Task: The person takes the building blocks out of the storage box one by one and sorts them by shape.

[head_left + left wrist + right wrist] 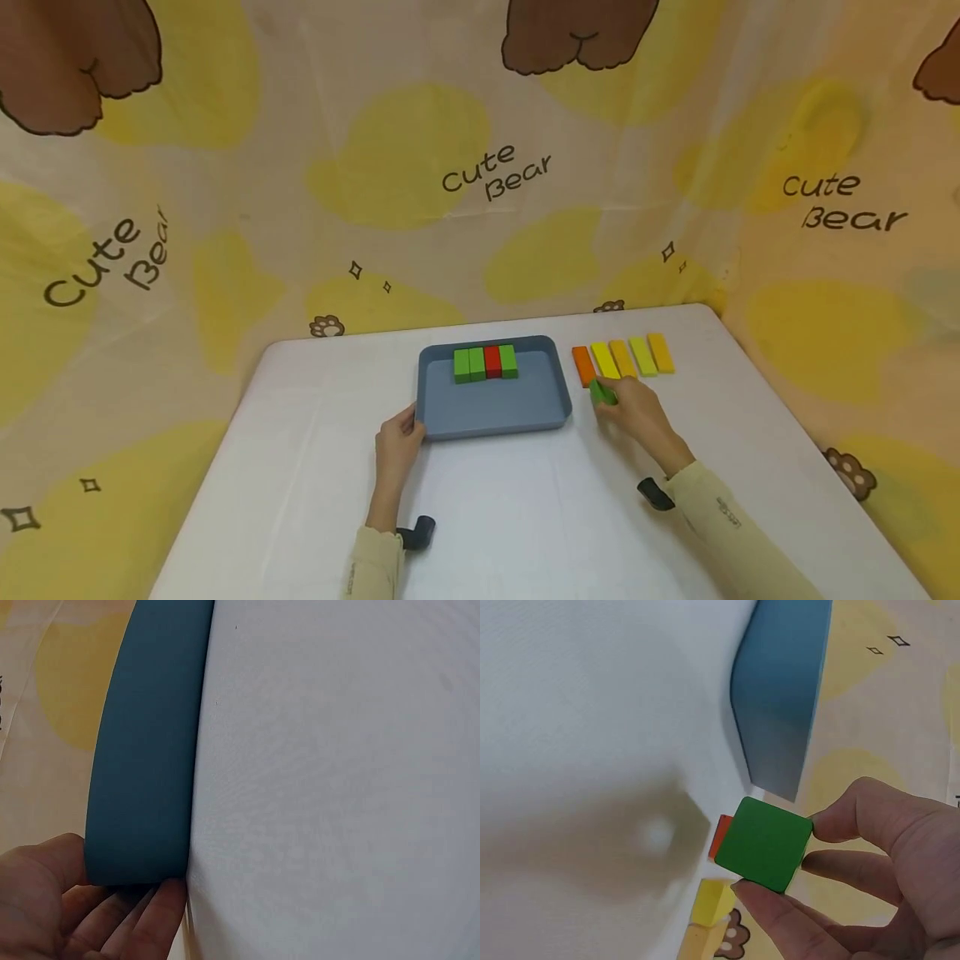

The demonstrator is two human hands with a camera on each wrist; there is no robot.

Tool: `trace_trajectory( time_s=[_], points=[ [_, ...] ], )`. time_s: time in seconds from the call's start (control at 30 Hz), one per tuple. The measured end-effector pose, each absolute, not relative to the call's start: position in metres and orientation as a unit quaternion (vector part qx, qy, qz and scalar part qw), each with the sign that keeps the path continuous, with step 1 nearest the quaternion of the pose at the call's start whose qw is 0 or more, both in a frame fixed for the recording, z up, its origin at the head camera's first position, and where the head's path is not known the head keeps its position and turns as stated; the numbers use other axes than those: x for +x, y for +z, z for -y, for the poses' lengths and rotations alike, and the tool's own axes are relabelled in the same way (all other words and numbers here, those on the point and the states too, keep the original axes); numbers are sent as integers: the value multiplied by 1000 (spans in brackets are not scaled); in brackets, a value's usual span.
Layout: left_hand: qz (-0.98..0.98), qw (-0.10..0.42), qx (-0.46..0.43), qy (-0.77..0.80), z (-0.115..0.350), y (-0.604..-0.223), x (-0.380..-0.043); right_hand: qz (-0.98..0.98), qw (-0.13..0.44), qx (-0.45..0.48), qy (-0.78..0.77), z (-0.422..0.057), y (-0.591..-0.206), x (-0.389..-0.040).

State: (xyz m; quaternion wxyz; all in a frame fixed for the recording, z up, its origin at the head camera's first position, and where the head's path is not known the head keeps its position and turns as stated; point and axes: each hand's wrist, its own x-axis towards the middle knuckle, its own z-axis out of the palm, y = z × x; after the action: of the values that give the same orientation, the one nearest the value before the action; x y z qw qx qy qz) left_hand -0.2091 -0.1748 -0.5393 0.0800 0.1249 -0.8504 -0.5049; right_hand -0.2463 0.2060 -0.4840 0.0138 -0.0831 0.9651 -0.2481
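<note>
A blue-grey tray lies on the table, with three green blocks and one red block in a row along its far side. My left hand grips the tray's near left corner; in the left wrist view the thumb is at the rim and the fingers are under the edge. Between thumb and fingers, my right hand pinches a green block to the right of the tray. Beyond that hand an orange block leads a row of yellow and light-green blocks.
In that row are a bright yellow block, a light-green block and an amber block. The white table meets a patterned cloth wall at the back and sides. Black wrist devices are worn on both forearms.
</note>
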Motion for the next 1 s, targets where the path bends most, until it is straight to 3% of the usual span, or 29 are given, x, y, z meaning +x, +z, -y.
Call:
trace_trajectory(
  time_s=[0.4, 0.67, 1.0],
  points=[
    [844, 79, 129, -514, 174, -540, -209, -973, 45, -77, -211, -197, -500, -244],
    [851, 110, 125, -499, 173, -537, -211, -975, 45, -74, -206, -194, -500, -247],
    [848, 83, 128, -508, 175, -539, -209, -975, 59, -60, -206, -193, -499, -243]
  ],
)
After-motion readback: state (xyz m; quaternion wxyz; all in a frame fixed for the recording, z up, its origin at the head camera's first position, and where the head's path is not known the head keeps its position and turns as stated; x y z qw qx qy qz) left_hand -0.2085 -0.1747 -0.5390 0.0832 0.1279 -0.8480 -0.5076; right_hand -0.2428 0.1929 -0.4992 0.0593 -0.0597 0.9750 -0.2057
